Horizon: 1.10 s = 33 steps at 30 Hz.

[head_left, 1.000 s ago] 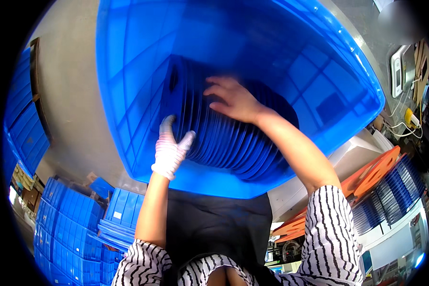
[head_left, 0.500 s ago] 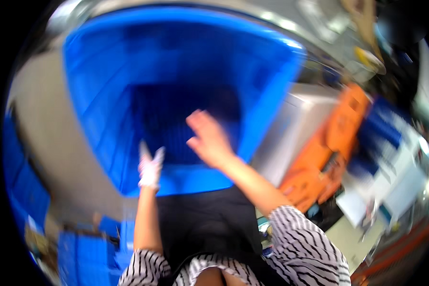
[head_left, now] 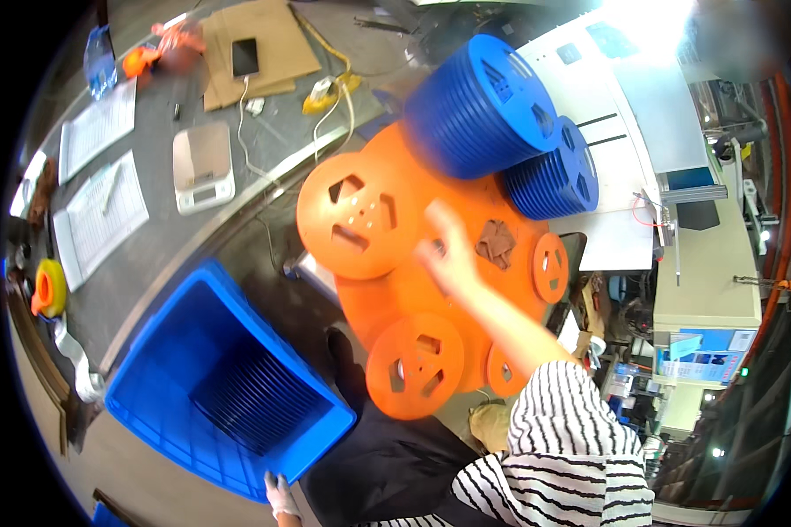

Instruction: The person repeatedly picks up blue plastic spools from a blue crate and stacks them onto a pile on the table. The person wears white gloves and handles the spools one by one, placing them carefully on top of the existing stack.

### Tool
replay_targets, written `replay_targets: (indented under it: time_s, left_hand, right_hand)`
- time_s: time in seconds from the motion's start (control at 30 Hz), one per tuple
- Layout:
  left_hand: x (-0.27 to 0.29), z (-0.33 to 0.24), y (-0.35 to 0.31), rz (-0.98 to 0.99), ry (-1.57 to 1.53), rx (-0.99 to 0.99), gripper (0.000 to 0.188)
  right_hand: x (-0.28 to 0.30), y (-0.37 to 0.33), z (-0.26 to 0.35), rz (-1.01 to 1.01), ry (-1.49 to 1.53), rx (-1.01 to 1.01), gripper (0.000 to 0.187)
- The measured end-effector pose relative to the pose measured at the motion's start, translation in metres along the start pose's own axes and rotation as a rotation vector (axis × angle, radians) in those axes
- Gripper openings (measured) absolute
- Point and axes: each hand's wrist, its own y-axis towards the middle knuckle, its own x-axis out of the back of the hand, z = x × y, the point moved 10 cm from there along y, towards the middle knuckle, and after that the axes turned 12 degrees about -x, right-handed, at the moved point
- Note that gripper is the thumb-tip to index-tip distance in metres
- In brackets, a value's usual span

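Over the large orange surface, my right hand is bare, slightly blurred and holds nothing. Its fingers are apart, just right of an orange disc with cut-out slots. A crumpled brown cloth lies on the orange surface beyond that hand. My left hand, in a pale glove, grips the near rim of a deep blue bin; part of its fingers is hidden. Dark parallel ribs show at the bin's bottom. Two stacks of blue slotted discs stand at the orange surface's far side.
At the left, a grey table carries a small scale, paper sheets, cardboard with a phone, and a yellow tape roll. A cable hangs over its edge. A white machine stands at the right.
My view has turned right, so the bin now lies lower left. My right hand has gone from above the bin to over the orange surface. My left hand is now at the bin's rim.
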Motion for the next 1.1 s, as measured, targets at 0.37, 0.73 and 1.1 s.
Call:
replay_targets:
  time_s: [0.37,0.73,1.1]
  left_hand:
    - [-0.061,0.042,-0.095,-0.148,-0.363,0.253,0.051]
    - [-0.099,-0.054,-0.103,-0.039,-0.335,0.215,0.041]
    - [-0.095,-0.073,-0.096,0.094,-0.344,0.102,0.032]
  right_hand:
    - [0.118,0.300,-0.050,0.333,-0.052,-0.630,0.080]
    - [0.087,0.307,-0.133,0.315,-0.040,-0.676,0.061]
    - [0.115,0.153,-0.105,0.266,-0.515,-0.434,0.048]
